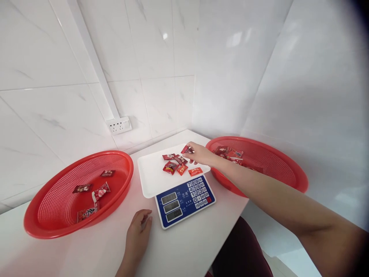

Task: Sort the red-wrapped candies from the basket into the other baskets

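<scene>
The tray (152, 175), nine-o'clock basket (57, 196) and three-o'clock basket (272, 165) hold packets (182, 169). Right hand (198, 154) pinches one; left hand (138, 232) lies half-open.

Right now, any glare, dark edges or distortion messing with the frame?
Head view: bright glare spots on the wall; head view: dark right-hand corners, and the left basket looks stretched, probably by a wide lens; head view: the scale is clear, but its top screen is too dim to read surely; small print on the candies is illegible.
</scene>
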Motion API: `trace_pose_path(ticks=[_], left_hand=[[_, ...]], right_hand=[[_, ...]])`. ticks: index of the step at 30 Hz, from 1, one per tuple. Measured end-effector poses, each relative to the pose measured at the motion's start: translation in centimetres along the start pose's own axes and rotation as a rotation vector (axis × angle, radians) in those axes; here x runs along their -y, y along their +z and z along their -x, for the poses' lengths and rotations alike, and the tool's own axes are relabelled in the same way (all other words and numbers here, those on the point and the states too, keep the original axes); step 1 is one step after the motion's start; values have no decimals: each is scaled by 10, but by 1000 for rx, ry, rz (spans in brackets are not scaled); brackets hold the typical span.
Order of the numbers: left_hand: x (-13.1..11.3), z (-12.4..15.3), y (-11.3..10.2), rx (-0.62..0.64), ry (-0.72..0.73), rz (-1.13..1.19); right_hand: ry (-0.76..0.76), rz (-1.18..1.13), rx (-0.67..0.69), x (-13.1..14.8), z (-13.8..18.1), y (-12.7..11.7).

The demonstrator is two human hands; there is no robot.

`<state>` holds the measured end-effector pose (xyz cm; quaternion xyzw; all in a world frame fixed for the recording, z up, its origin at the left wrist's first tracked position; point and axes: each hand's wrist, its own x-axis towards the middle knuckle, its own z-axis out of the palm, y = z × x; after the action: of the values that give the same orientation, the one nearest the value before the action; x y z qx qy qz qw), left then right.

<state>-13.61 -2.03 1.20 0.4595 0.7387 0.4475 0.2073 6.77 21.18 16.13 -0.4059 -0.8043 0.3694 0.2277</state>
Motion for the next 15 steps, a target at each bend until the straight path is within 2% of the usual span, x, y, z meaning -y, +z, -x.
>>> trace_pose_path(ticks=[4,7,11,15], left_hand=[[0,0,0,-6,13,-9],[0,1,0,1,11,-10],[-1,2,1,1,13,-13],[-2,2,1,10,32,-50]], right_hand=[[-32,48,51,-2,-3,2],[-109,184,-22,0,7,3],[-261,153,-144,-1,41,8],[-319,59,-271,-25,92,28]])
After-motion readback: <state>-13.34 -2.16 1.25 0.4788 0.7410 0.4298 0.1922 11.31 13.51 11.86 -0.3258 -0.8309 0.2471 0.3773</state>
